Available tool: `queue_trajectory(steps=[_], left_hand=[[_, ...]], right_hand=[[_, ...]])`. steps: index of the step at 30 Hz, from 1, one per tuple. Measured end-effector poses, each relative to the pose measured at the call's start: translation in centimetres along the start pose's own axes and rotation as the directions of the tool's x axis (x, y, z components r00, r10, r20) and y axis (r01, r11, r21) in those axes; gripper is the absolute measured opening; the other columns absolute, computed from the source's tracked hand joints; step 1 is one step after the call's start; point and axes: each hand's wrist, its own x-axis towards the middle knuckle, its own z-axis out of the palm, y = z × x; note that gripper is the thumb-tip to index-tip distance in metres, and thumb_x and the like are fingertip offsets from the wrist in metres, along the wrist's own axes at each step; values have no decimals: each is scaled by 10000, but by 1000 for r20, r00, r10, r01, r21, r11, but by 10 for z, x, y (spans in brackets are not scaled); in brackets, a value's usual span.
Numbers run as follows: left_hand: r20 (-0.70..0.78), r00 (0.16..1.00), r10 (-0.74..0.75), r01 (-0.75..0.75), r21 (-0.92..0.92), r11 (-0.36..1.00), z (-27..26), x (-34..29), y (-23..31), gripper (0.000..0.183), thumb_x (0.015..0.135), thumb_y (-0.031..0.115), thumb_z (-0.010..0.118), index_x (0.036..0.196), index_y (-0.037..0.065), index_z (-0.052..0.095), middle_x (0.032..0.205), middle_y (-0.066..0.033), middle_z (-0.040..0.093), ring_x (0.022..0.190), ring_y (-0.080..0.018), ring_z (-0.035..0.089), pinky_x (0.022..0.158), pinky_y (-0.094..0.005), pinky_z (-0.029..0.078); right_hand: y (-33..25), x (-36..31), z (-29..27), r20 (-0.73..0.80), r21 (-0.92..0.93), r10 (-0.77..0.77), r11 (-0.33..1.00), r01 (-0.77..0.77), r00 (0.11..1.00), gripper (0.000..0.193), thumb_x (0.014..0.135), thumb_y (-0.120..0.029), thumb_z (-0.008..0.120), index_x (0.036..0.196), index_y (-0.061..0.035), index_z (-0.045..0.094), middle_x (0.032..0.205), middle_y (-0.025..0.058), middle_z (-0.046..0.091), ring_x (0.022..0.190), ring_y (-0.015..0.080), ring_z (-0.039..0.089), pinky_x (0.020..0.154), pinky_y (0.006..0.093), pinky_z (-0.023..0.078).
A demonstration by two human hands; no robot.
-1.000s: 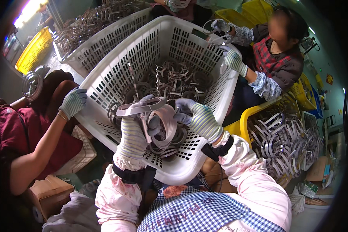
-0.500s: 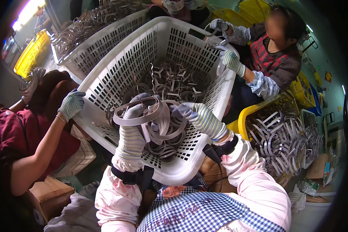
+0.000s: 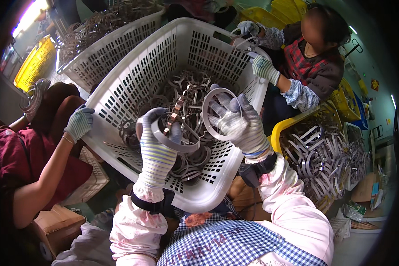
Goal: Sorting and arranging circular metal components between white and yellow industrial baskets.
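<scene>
From the view at my head, my left hand, in a striped glove, grips a metal band near the middle of the scene, the thumb inside its loop. A strip of coppery pieces slants up just beyond that thumb; I cannot tell whether it touches my hand. To the right, my right hand has its fingers spread, with a thin metal ring against it. I cannot tell whether I grasp this ring or whether my fingers pass through it.

Both pieces are above a white basket with slotted walls. In its far part lies a tangled heap of metal parts, and more rings lie toward its near end.

On the left, a co-worker in a dark red shirt rests a gloved hand on the basket's rim. On the far right, another co-worker in a checked top holds up a ring near the rim. Near that person, a yellow basket is heaped with curved bands. A second white basket, also loaded, stands far left. Near left is a cardboard box.
</scene>
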Motion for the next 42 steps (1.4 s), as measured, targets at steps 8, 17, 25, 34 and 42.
queue_trajectory(steps=[8,17,25,34,42], left_hand=[[191,976,107,-136,146,980,3,-11,17,581,756,-98,689,1285,66,512,1114,-94,622,1014,-215,629,896,-334,528],[252,965,66,-115,183,976,-1,-9,17,522,757,-20,732,1235,65,540,1078,-98,624,999,-255,625,890,-354,508],[303,948,-95,46,166,985,1,-17,5,526,792,-75,694,1271,51,518,1080,-92,646,1015,-206,644,866,-316,538],[344,935,-83,76,34,997,7,-18,-6,501,819,-85,683,1270,31,499,1119,-88,625,994,-185,643,869,-293,551],[261,938,-228,289,-224,931,-10,3,5,437,868,133,732,1234,21,522,1046,-55,627,899,-125,614,773,-266,527]], right_hand=[[6,1,13,-11,-26,67,997,-67,998,622,956,-333,659,1459,-63,412,1140,30,648,1269,212,489,1129,459,348],[16,-11,9,143,-619,-137,760,196,980,450,920,-467,673,1135,-72,657,1496,55,458,832,106,588,754,238,470],[16,-17,18,228,-631,117,774,55,967,328,886,-269,757,1098,-25,698,1623,85,263,1030,136,635,809,241,521],[9,-12,15,114,-906,217,424,11,969,301,905,-244,737,1081,-2,702,1602,167,299,1473,241,298,1143,360,323],[-2,4,-10,-60,-881,-244,469,63,968,297,969,-323,657,1078,-51,702,1123,41,685,951,74,618,888,223,495]])
